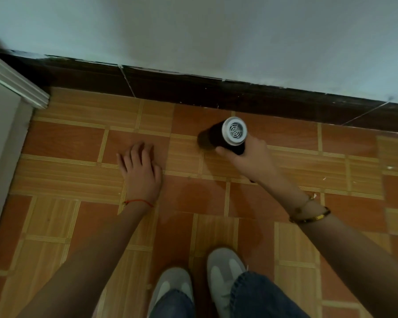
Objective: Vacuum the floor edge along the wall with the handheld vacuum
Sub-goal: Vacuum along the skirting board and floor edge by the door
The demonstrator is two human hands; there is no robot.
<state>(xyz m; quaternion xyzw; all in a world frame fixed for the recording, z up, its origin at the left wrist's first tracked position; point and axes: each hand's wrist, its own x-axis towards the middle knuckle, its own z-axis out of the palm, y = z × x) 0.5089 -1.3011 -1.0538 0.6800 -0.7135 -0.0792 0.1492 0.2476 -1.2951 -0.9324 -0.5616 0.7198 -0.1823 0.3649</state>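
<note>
Handheld vacuum (225,136) in right hand (251,159), near dark baseboard (216,92)

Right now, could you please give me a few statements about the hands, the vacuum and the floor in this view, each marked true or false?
1. The right hand grips the black cylindrical handheld vacuum with the white vented end cap. True.
2. The left hand also holds the vacuum. False: it is open, fingers spread, apart from the vacuum.
3. The vacuum lies by the grey sneakers. False: it is held over the floor near the dark brown skirting.
4. The floor is orange and tan patterned tile. True.
5. A red string bracelet circles the left wrist. True.
</note>
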